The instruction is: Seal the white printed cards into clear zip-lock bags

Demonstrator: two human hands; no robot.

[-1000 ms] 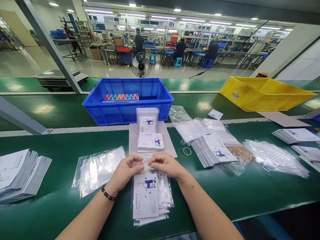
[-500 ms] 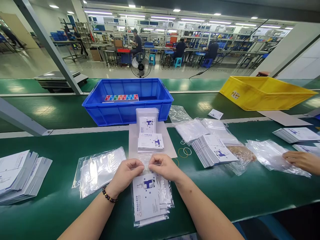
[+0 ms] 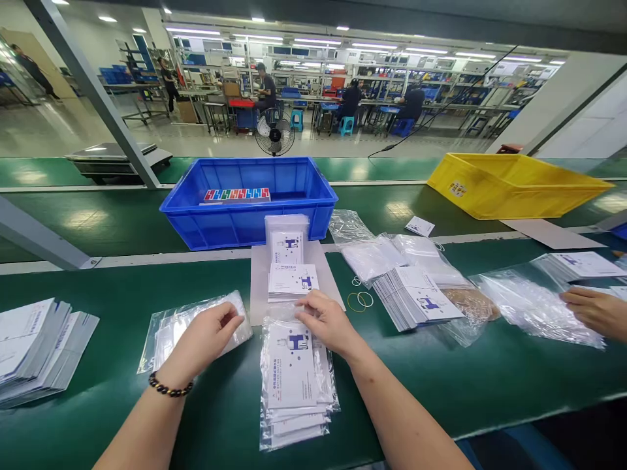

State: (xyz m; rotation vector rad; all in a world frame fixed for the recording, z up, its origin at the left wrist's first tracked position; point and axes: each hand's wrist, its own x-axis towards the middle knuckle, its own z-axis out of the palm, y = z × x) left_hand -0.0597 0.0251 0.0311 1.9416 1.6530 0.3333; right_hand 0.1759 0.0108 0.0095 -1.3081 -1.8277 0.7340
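In the middle of the green bench, a clear plastic bag point(image 3: 289, 365) with a white printed booklet inside lies on a loose pile of similar filled bags. My right hand point(image 3: 327, 324) pinches the top edge of this bag. My left hand point(image 3: 208, 336) is above a stack of flat clear plastic bags point(image 3: 242, 329) to the left; its fingers are curled, thumb and forefinger slightly apart, with nothing seen between them. Just beyond my right hand, a stack of booklets point(image 3: 292, 281) rests on a grey cardboard sheet point(image 3: 330, 274), with small zip bags point(image 3: 287, 225) behind it.
A blue bin point(image 3: 249, 225) holding colourful boxes stands behind the cardboard; a yellow bin point(image 3: 509, 189) is at the back right. Booklet stacks point(image 3: 34, 346) lie far left, another stack point(image 3: 416, 297) right of centre, near rubber bands point(image 3: 360, 300). At the right edge is a co-worker's hand point(image 3: 592, 310).
My left hand has let go of the bag's top and moved left over the flat bags. My right hand stays at the bag's top edge. The co-worker's hand has shifted slightly.
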